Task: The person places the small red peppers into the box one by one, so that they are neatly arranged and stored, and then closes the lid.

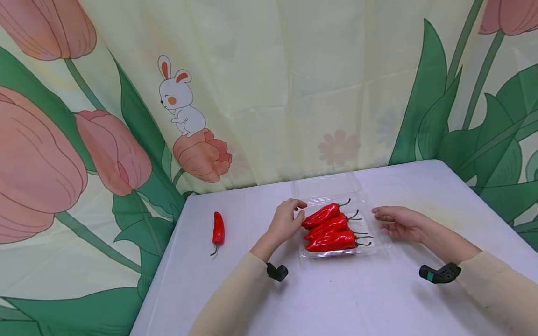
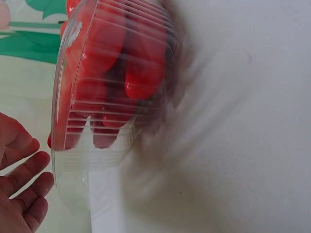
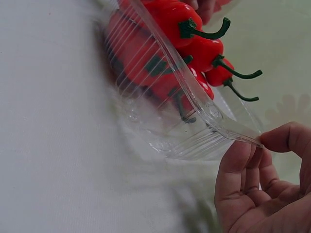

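Observation:
A clear plastic clamshell box (image 1: 370, 247) holds several glossy red peppers (image 1: 332, 241) with green stems, piled in its base. The lid (image 1: 325, 185) lies folded back behind it. My left hand (image 1: 286, 221) is at the box's left side, fingers loosely bent; in the left wrist view its fingertips (image 2: 41, 182) stand just off the rim. On the opposite side, my right hand (image 1: 401, 224) pinches the rim's corner, its thumb (image 3: 286, 137) and fingers meeting there in the right wrist view. The stems point toward the right hand.
A single red pepper (image 1: 218, 228) lies on the white table (image 1: 336, 298), left of the left hand. Behind the table's far edge hangs a curtain (image 1: 260, 93) printed with tulips and a rabbit. Black cameras (image 1: 440, 273) are strapped to both wrists.

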Demonstrator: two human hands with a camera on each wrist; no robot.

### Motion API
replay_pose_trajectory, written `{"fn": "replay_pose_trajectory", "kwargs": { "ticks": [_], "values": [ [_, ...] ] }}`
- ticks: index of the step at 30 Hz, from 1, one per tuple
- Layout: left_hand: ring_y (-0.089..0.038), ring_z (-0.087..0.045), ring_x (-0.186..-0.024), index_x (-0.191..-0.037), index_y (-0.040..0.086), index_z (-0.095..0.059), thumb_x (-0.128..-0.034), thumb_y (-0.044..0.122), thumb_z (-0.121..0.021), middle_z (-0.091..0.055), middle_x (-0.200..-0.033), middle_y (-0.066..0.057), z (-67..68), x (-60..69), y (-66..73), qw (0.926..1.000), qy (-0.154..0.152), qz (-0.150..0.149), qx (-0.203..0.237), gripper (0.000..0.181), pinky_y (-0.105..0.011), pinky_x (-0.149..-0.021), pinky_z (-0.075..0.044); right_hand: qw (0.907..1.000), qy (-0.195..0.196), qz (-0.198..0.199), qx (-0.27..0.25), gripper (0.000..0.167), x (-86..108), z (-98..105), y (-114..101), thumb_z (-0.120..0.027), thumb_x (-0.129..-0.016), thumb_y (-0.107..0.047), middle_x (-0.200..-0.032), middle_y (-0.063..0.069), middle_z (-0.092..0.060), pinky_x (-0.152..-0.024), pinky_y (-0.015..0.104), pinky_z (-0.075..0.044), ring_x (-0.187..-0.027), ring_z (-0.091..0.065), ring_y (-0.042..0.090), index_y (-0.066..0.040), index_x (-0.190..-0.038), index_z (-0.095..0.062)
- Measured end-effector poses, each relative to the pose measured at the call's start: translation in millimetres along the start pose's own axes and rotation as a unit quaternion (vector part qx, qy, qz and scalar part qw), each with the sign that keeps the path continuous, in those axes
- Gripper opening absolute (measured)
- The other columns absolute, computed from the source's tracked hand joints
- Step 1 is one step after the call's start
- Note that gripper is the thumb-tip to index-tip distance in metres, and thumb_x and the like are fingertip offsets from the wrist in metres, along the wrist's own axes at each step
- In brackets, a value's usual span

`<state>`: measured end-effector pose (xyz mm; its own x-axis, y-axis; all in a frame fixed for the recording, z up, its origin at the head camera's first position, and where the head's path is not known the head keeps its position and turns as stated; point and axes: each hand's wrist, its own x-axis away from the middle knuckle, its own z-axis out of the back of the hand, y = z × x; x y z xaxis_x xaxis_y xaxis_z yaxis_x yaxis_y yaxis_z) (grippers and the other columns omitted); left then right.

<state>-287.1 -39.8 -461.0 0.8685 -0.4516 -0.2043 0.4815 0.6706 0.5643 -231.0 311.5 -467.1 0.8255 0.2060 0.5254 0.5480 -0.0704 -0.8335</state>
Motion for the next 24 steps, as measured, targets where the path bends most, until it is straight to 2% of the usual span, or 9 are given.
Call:
{"fn": "replay_pose_trajectory", "kwargs": {
  "ticks": [6,12,24],
  "values": [
    [-0.027,-0.064,-0.109,-0.122,0.007,-0.07,-0.1007,0.015,-0.059,-0.071,-0.119,-0.005,3.2,2.4,-10.1,1.0,0.005,-0.003,-0.008,0.025,-0.031,-0.09,-0.055,1.0,0.0,-0.003,-0.003,0.031,0.1,-1.1,-1.1,-0.058,-0.106,-0.032,-0.11,-0.002,-0.062,-0.077,0.022,-0.058,-0.088,-0.064,0.012,-0.015,-0.131,-0.06],
    [-0.022,-0.063,-0.105,-0.12,0.01,-0.071,-0.1009,0.015,-0.06,-0.071,-0.118,-0.004,7.0,5.9,-17.3,0.9997,0.014,0.005,-0.017,0.022,-0.032,-0.091,-0.055,1.0,-0.003,-0.004,-0.006,0.029,1.2,-1.5,-2.3,-0.057,-0.106,-0.032,-0.109,-0.003,-0.062,-0.078,0.022,-0.058,-0.087,-0.064,0.011,-0.015,-0.13,-0.061],
    [-0.022,-0.062,-0.105,-0.118,0.01,-0.07,-0.1007,0.014,-0.059,-0.071,-0.116,-0.005,14.0,18.2,-40.5,0.9993,0.014,0.023,-0.027,0.021,-0.037,-0.093,-0.054,0.9999,0.001,-0.009,-0.008,0.026,-0.5,-1.0,-2.2,-0.057,-0.106,-0.032,-0.109,-0.001,-0.061,-0.077,0.022,-0.058,-0.087,-0.063,0.013,-0.017,-0.128,-0.061]
  ]
}}
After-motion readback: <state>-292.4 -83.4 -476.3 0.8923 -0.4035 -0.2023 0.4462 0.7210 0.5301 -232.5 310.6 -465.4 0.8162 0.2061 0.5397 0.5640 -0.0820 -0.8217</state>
